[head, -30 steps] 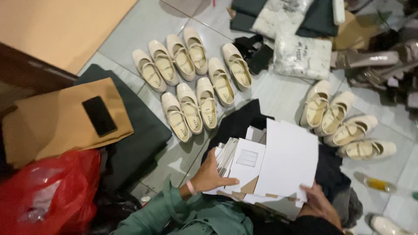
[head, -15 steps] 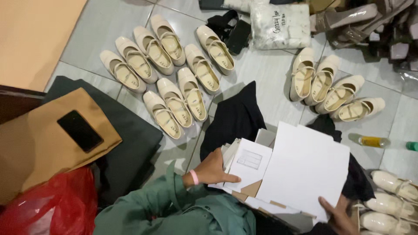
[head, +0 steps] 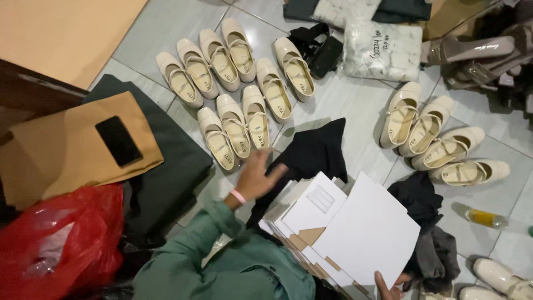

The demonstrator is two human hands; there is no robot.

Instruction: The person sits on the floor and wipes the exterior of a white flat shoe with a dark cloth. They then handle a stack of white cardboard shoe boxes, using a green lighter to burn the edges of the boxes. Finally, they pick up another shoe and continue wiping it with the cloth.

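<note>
**White Card Stack: Hand Positions and Working Room**

White flat-folded cardboard box blanks (head: 333, 233) lie in a fanned stack on the person's lap; this stack is the landmark for all positions below. The topmost sheet is tilted up at the right side of the stack.

**Hands.** The left hand (head: 256, 179) sits just up and left of the stack, fingers spread wide and holding nothing, above the nearest cream strapped flat shoe (head: 220, 145). A pink band circles its wrist, and a green sleeve (head: 222, 261) runs back from it. The right hand (head: 391, 282) is at the lower edge of the stack; only fingertips show, pinching the bottom edge of the topmost sheet.

**Step in hand (judgement).** One blank appears to be separated from the stack while the free hand reaches toward the shoe rows. The next move likely calls for a firm hold on the lifted sheet so the remainder does not slide off.

**Edges and room.**
- Above the stack: black cloth (head: 311, 153), touching its upper edge.
- Up-left: two rows of cream shoes, close together.
- Up-right: four more cream shoes (head: 444, 145), well apart.
- Right: dark bundled cloth (head: 425, 222), just beside.
- Far left: red plastic bag (head: 58, 244) and brown paper with a black phone (head: 117, 140).
- Bare grey floor tile (head: 355, 105) lies above the stack, between the shoe groups.
</note>
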